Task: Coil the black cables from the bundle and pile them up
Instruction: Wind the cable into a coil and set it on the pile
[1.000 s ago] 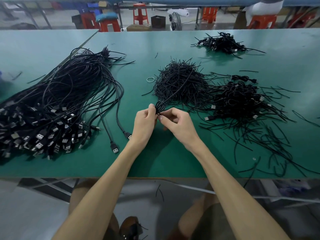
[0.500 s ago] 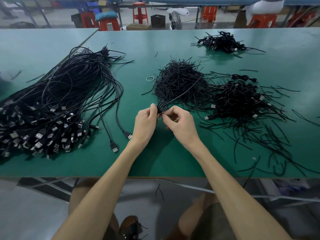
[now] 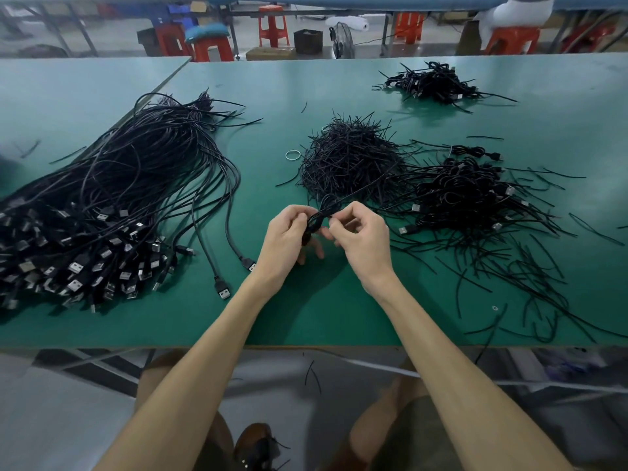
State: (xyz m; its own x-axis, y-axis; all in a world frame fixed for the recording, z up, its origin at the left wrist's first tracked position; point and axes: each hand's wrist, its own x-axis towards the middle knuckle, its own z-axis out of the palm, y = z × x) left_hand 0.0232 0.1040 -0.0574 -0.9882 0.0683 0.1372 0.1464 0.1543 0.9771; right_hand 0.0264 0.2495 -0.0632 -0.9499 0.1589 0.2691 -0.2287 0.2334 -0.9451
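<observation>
At my far left the bundle (image 3: 112, 205) of loose black cables lies fanned over the tabletop (image 3: 306, 311), plugs toward me. My left grip (image 3: 289, 236) pinches the small coil (image 3: 317, 219) at its middle. A second ago both grips sat knuckle to knuckle; now they have drawn slightly apart, so the coil shows between them as a narrow, tight loop held above the tabletop. My right grip (image 3: 363, 239) pinches the tie strand (image 3: 367, 185) where it meets the coil, and its free end has swung lower to the right. I judge the binding is under way, not finished. Beyond lies the heap of ties (image 3: 350, 158), and right of it the pile (image 3: 465, 195) of coiled cables this one should join
</observation>
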